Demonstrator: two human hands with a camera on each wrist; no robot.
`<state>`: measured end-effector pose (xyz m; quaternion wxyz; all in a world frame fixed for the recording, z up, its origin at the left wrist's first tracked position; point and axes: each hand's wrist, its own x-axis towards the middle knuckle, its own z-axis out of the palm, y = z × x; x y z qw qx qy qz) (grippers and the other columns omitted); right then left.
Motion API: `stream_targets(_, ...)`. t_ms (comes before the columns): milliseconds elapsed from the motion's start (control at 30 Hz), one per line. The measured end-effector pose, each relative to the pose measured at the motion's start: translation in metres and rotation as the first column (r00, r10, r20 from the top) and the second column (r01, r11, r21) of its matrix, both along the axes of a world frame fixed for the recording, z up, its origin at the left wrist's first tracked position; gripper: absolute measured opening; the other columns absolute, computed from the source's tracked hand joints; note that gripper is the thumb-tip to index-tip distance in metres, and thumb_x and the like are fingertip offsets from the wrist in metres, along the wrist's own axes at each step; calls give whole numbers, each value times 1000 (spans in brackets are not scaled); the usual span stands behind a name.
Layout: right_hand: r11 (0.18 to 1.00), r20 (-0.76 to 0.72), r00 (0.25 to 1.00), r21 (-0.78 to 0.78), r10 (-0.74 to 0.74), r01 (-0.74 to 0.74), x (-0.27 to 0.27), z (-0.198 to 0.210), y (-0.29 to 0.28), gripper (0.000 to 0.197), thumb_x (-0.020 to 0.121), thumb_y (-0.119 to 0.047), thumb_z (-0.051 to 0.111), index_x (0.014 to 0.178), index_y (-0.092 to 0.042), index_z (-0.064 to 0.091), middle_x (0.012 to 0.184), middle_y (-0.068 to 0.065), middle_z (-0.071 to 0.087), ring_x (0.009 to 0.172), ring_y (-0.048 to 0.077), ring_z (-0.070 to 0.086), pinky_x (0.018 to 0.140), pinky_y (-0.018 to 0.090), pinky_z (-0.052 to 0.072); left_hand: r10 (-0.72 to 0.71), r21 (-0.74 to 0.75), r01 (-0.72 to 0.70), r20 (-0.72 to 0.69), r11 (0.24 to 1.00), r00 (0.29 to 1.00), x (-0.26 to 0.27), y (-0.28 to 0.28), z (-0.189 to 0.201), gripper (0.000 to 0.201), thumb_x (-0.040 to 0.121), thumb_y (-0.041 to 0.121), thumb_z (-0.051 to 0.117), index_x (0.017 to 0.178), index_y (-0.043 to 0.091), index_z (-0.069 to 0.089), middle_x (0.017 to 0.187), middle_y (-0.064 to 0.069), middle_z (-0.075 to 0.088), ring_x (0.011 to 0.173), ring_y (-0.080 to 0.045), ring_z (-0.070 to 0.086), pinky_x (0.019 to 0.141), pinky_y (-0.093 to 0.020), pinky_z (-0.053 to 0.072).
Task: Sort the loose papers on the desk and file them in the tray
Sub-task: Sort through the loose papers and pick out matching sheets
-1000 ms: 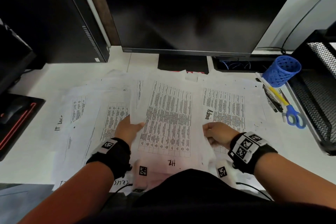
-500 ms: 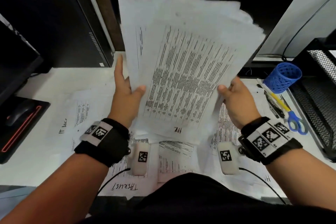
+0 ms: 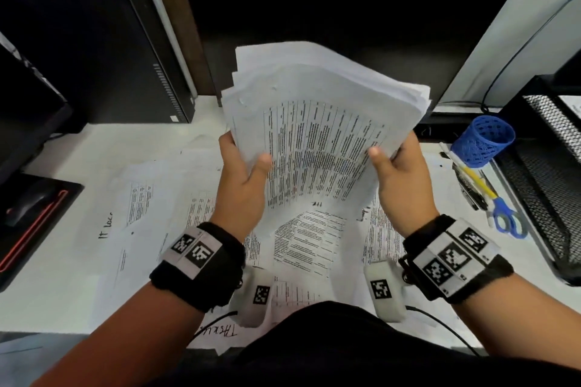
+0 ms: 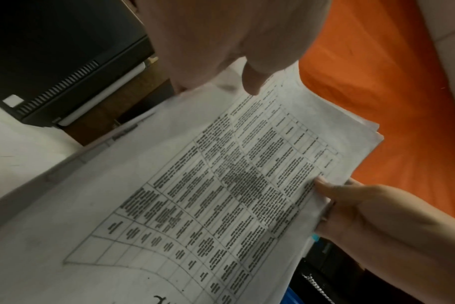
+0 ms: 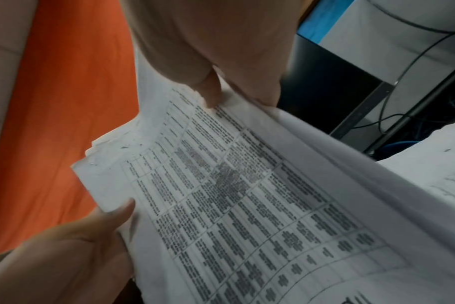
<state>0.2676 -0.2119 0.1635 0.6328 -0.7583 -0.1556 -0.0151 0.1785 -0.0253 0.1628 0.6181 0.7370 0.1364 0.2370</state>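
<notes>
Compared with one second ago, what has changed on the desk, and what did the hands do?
The stack of papers was lying flat on the desk; both hands lifted it and squared its fanned sheets together. The left hand grips its left edge, the right hand its right edge. The loose sheets underneath, the blue cup, the scissors and the mesh tray stayed in place.

In the upper middle of the frame my right hand (image 5: pixel 216 47) pinches the stack of papers (image 5: pixel 247 195), with my thumb on the printed table of the top sheet. My left hand (image 5: pixel 73 253) grips the stack's other edge at the lower left. Orange cloth (image 5: pixel 65 113) fills the left side. Black cables (image 5: pixel 392 115) hang in the upper right.
</notes>
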Motion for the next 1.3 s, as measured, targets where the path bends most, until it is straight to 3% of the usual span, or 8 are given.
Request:
stream_targets(233, 991, 113, 989, 103, -92, 80, -3, 14, 5, 43, 91, -9, 58, 126, -17, 35, 112, -16, 53, 101, -10, 54, 86, 10, 47, 12, 2, -12, 80, 1000, 997, 4, -8, 6, 49, 96, 11, 51, 133, 25, 22, 131, 16, 44, 117, 16, 43, 94, -5, 40)
stream_targets(533, 994, 308, 949, 105, -73, 43, 7, 34, 3, 76, 90, -1, 57, 148, -20, 12, 149, 3, 30, 135, 24, 38, 111, 42, 36, 38, -39, -41, -74, 998, 997, 7, 0, -15, 62, 91, 17, 60, 139, 31, 21, 125, 17, 49, 106, 12, 48, 78, -1, 42)
stream_targets(667, 996, 366, 929, -40, -61, 81, 12, 37, 0, 51, 93, 2, 45, 140, -15, 35, 139, -8, 40, 125, 2, 44, 102, 12, 37, 29, -42, -35, -125, 999, 992, 11, 3, -25, 44, 92, 19, 58, 123, 35, 33, 115, 16, 54, 99, 10, 50, 72, -4, 42)
stream_targets(767, 993, 343, 933, -6, -110, 120, 15, 37, -3, 49, 92, 2, 45, 136, -16, 33, 132, 3, 43, 105, -3, 52, 91, 16, 47, 13, 2, -13, -200, 1000, 980, 12, 4, -33, 23, 95, 23, 54, 114, 32, 46, 98, 23, 56, 90, 11, 50, 76, -11, 42)
stream_targets(867, 993, 234, 968, 95, -91, 71, 20, 31, -7, 60, 91, 1, 49, 143, -16, 23, 138, 6, 42, 118, 10, 52, 102, 28, 45, 36, -27, -43, -229, 999, 973, 12, 3, -39, 17, 97, 24, 51, 112, 29, 57, 96, 23, 59, 93, 9, 53, 78, -14, 40)
stream_targets(1067, 999, -53, 999, -37, -9, 7, 14, -9, -25, 37, 95, -16, 51, 131, -23, 42, 118, -22, 56, 112, -3, 54, 99, 25, 44, 116, -104, -136, -179, 985, 977, 18, -4, -28, 29, 96, 23, 52, 125, 21, 57, 114, 11, 64, 109, -8, 59, 99, -32, 45)
stream_targets(1167, 995, -152, 988, -90, 19, -33, 6, -29, -37, 33, 98, -19, 47, 130, -24, 41, 112, -29, 55, 101, -22, 49, 88, 6, 41, 74, -200, -98, -127, 975, 989, 23, -10, -20, 30, 95, 23, 55, 125, 26, 55, 118, 10, 65, 112, -8, 60, 98, -33, 46)
stream_targets(1300, 998, -192, 981, -62, -6, -6, 4, -34, -51, 28, 99, -13, 43, 122, -28, 39, 111, -29, 53, 98, -23, 49, 84, 3, 39, -33, -209, 2, -143, 978, 989, 28, -22, -12, 31, 92, 26, 58, 122, 34, 53, 114, 13, 67, 106, -5, 63, 93, -31, 48)
